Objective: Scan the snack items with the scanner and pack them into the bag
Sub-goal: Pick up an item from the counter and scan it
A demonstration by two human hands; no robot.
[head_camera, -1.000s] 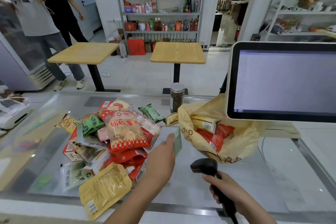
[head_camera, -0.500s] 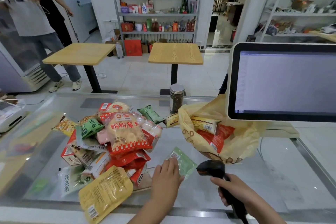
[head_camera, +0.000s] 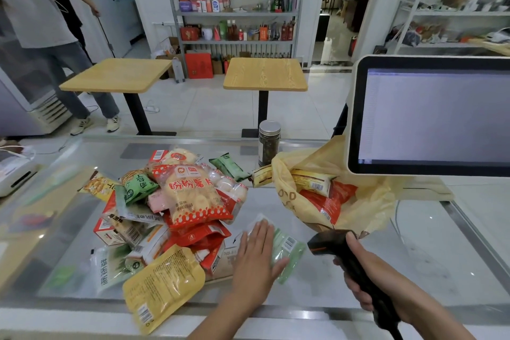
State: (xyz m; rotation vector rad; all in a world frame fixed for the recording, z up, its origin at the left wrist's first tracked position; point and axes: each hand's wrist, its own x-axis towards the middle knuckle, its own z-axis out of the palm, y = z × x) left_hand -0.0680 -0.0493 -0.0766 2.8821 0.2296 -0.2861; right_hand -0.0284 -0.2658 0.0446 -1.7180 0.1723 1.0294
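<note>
Your left hand: fingers straight, palm pressing pale green flat plastic sachet onto glass counter. Your right hand: wrapped round black pistol-grip scanner, nose just beside sachet barcode. Sachet likely light, limp, slick on glass; pinch at edge seam, keep barcode face flat. Yellow plastic bag near, mouth open toward you. Snack pile to left.
</note>
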